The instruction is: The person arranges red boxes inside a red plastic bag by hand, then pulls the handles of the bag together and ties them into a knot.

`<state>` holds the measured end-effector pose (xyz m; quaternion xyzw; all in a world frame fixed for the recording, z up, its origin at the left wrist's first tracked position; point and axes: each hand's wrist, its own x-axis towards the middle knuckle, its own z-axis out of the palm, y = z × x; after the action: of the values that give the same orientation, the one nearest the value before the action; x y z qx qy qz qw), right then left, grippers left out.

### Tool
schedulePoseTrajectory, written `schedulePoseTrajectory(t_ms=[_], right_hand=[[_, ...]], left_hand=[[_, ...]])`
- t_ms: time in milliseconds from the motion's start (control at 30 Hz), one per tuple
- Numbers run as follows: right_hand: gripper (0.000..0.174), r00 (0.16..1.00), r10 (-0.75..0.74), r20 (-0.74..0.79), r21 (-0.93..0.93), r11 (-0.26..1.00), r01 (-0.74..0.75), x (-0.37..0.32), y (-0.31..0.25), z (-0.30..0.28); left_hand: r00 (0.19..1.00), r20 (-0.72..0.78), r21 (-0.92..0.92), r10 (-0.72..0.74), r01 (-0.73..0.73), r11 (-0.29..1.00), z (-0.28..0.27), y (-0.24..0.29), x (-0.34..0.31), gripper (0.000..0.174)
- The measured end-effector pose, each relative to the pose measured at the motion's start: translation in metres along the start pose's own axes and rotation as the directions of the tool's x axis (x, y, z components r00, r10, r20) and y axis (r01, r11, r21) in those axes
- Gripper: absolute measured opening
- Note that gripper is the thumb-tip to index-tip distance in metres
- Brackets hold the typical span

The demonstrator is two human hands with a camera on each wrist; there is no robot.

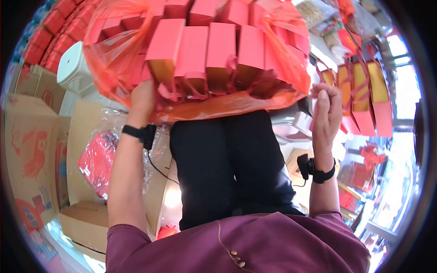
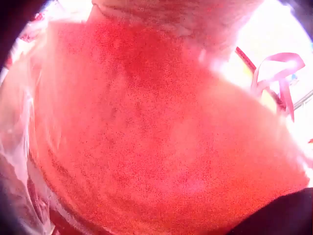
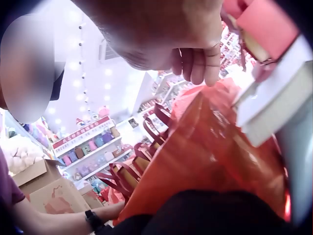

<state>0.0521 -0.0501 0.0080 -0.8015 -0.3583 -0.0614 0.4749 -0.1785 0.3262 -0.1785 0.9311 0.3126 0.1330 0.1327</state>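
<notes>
A large translucent red plastic bag [image 1: 205,109] [image 3: 195,147] lies across the person's knees, packed with rows of pinkish-red gift boxes [image 1: 193,50] with ribbon handles. At the bag's left side is the left hand [image 1: 143,98] [image 2: 171,19], its fingers hidden by the bag and boxes. A red surface [image 2: 146,122] fills most of the left wrist view, close to that hand; bag or box, I cannot tell. Just off the bag's right edge, the right hand [image 1: 327,109] [image 3: 166,39] is raised with loosely bent fingers and nothing visible in it.
Cardboard boxes [image 1: 34,150] and a clear-wrapped red package [image 1: 98,159] are at the left, below a pale stool [image 1: 70,61]. More gift bags with yellow sides [image 1: 380,86] stand at the right. Stocked shelves [image 3: 93,152] line the background.
</notes>
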Motion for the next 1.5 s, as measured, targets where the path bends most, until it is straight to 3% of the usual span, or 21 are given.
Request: schedulePoseTrajectory(t_ms=[100, 133, 167, 200, 300, 367, 500, 567, 600, 667, 767, 800, 900, 1000, 1100, 1133, 1200, 1267, 1367, 1400, 1500], right_hand=[[0.018, 0.947, 0.305, 0.103, -0.047, 0.952, -0.302, -0.039, 0.014, -0.02], [0.018, 0.923, 0.354, 0.154, 0.01, 0.933, -0.36, -0.053, 0.035, -0.02], [0.021, 0.934, 0.295, 0.2, 0.004, 0.953, -0.302, -0.064, 0.052, -0.019], [0.022, 0.922, 0.323, 0.212, 0.029, 0.941, -0.337, -0.065, 0.047, -0.018], [0.029, 0.907, 0.311, 0.283, 0.104, 0.931, -0.351, -0.062, 0.031, 0.001], [0.034, 0.906, 0.28, 0.316, 0.097, 0.941, -0.325, -0.063, 0.03, 0.008], [0.052, 0.876, 0.301, 0.378, -0.006, 0.947, -0.322, -0.082, 0.057, 0.029], [0.056, 0.878, 0.316, 0.358, -0.056, 0.946, -0.318, -0.089, 0.075, 0.041], [0.061, 0.845, 0.377, 0.379, -0.017, 0.916, -0.401, -0.088, 0.073, 0.043], [0.066, 0.829, 0.388, 0.403, -0.019, 0.909, -0.416, -0.082, 0.078, 0.049], [0.07, 0.76, 0.443, 0.476, -0.076, 0.882, -0.466, -0.072, 0.075, 0.048], [0.07, 0.728, 0.459, 0.509, -0.102, 0.872, -0.479, -0.069, 0.075, 0.047], [0.066, 0.8, 0.371, 0.472, -0.029, 0.913, -0.407, -0.077, 0.084, 0.048], [0.056, 0.722, 0.308, 0.62, -0.054, 0.934, -0.353, -0.064, 0.054, 0.031], [0.045, 0.708, 0.243, 0.663, -0.172, 0.97, -0.172, -0.051, 0.015, 0.015], [0.042, 0.695, 0.24, 0.678, -0.135, 0.97, -0.204, -0.044, -0.002, 0.01], [0.035, 0.67, 0.229, 0.706, -0.057, 0.962, -0.269, -0.021, -0.036, 0.009], [0.033, 0.767, 0.11, 0.632, 0.047, 0.983, -0.179, -0.004, -0.054, 0.015], [0.033, 0.869, -0.102, 0.485, 0.198, 0.98, 0.005, 0.011, -0.066, 0.042], [0.033, 0.888, -0.177, 0.423, 0.244, 0.967, 0.077, 0.017, -0.069, 0.054], [0.039, 0.82, -0.502, 0.275, 0.144, 0.865, 0.481, 0.037, -0.068, 0.095]], left_hand=[[0.996, 0.002, -0.048, 0.085, -0.085, 0.995, -0.011, -0.012, -0.004, 0.019], [1.0, -0.014, -0.027, 0.025, -0.025, 0.999, -0.02, -0.011, -0.002, 0.024], [0.999, -0.032, -0.005, -0.036, 0.036, 0.999, -0.028, -0.012, -0.001, 0.03], [0.976, -0.213, -0.207, 0.053, -0.098, 0.973, -0.03, -0.022, 0.0, 0.031], [0.984, -0.152, -0.399, -0.093, 0.026, 0.917, -0.06, -0.028, -0.006, 0.025], [0.987, -0.05, -0.429, -0.152, 0.116, 0.896, -0.067, -0.025, -0.013, 0.022], [0.979, 0.053, -0.489, -0.198, 0.198, 0.85, -0.065, -0.018, -0.051, 0.038], [0.985, 0.042, -0.697, -0.169, 0.15, 0.702, -0.044, -0.032, -0.065, 0.056], [0.968, 0.112, -0.799, -0.224, 0.221, 0.559, -0.053, -0.022, -0.068, 0.058], [0.925, 0.261, -0.923, -0.275, 0.323, 0.21, -0.069, 0.02, -0.071, 0.064], [0.977, 0.079, -0.898, -0.197, 0.156, 0.411, -0.079, 0.051, -0.069, 0.068], [0.996, -0.016, -0.87, -0.09, 0.03, 0.491, -0.09, 0.062, -0.059, 0.068], [0.989, 0.052, -0.757, -0.136, 0.127, 0.64, -0.081, 0.064, -0.038, 0.061], [0.98, 0.042, -0.728, -0.196, 0.165, 0.665, -0.088, 0.087, -0.016, 0.056], [0.991, -0.113, -0.713, -0.066, -0.035, 0.7, -0.098, 0.112, 0.002, 0.055], [0.987, -0.162, -0.667, -0.012, -0.101, 0.738, -0.091, 0.111, 0.011, 0.052], [0.985, -0.17, -0.649, -0.034, -0.086, 0.756, -0.081, 0.103, 0.023, 0.051], [0.988, -0.128, -0.639, -0.08, -0.021, 0.769, -0.068, 0.09, 0.034, 0.047], [0.996, 0.049, -0.734, -0.07, 0.083, 0.674, -0.039, 0.066, 0.039, 0.047], [0.998, 0.011, -0.736, -0.056, 0.046, 0.676, -0.032, 0.063, 0.037, 0.046], [0.997, -0.073, -0.714, -0.023, -0.037, 0.699, -0.025, 0.066, 0.032, 0.045]])
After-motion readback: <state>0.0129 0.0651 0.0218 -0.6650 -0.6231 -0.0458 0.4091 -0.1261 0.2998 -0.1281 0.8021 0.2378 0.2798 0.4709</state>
